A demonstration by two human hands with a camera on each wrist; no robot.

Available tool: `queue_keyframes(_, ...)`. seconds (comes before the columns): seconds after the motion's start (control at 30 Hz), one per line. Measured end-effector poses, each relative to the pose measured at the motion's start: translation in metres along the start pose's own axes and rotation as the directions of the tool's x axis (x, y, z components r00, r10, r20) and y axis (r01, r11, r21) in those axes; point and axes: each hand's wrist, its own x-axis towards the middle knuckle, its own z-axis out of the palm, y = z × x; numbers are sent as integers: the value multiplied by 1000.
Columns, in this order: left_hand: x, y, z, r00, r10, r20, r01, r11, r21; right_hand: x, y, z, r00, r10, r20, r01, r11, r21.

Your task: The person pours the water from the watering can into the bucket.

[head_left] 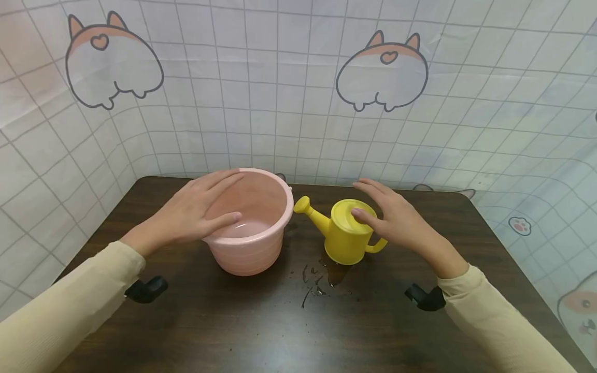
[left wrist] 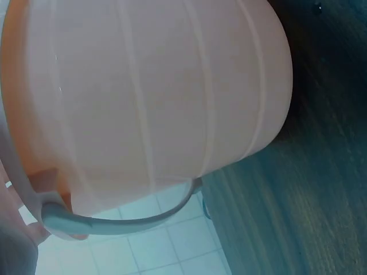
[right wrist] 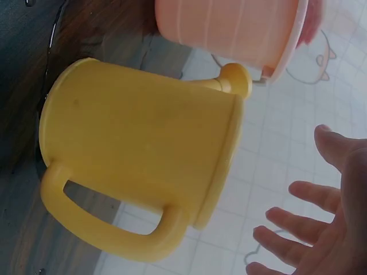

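Observation:
A pink bucket [head_left: 247, 256] stands upright on the dark wooden table. Over its left rim lies my left hand [head_left: 191, 210], fingers extended and thumb reaching over the opening; whether it touches the rim I cannot tell. In the left wrist view the bucket's bail handle [left wrist: 123, 224] hangs along its side. To the right of the bucket stands a yellow watering can [head_left: 347, 243], upright, its spout pointing left toward the bucket. My right hand [head_left: 396, 215] hovers by the can's upper right; the right wrist view shows its fingers [right wrist: 301, 229] spread, apart from the can and holding nothing.
Spilled water [head_left: 337, 272] lies on the table [head_left: 261, 331] in front of the watering can, with drops nearby. A white grid-patterned curtain [head_left: 280, 119] with cartoon animals hangs close behind the table and along its sides.

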Motion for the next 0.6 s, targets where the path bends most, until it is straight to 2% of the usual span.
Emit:
queue_keyframes(0.4, -6, -7, -1, 1000, -18, 1, 18, 1000, -3, -5, 10, 4, 1000, 29, -5, -29, 998, 47)
queue_keyframes(0.6, -8, -10, -1, 1000, -10, -9, 10, 1000, -10, -7, 16, 7, 1000, 15, -24, -14, 998, 57)
